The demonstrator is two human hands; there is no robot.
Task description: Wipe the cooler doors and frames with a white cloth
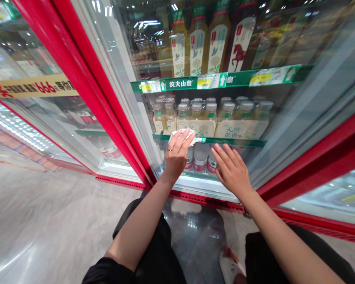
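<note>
So the cloth is a small white one (191, 142), kinda crumpled, pale enough to pop against the green shelf edge (238, 142). Most of it is covered up, just bits poking out around the fingers, so I can't make out its full shape.

It's under the left hand (177, 149), which has it held against the glass door (142, 106) of a drinks fridge, fingers fairly straight and laid over it, ring on one of them. Thumb's out of sight. Right hand (231, 167) is bare and open, fingers spread a little, off to the right of the cloth with a gap between. Can't tell if it's actually touching the glass.

Edges: red frame post (106, 106) slants down left of the left hand, another red post (316, 165) sits right of the right arm, and a red grille (207, 199) runs along the bottom near the knees. Glass stretches up above both hands, bottles (197, 112) behind it. Open gray floor (47, 221) on the left.
</note>
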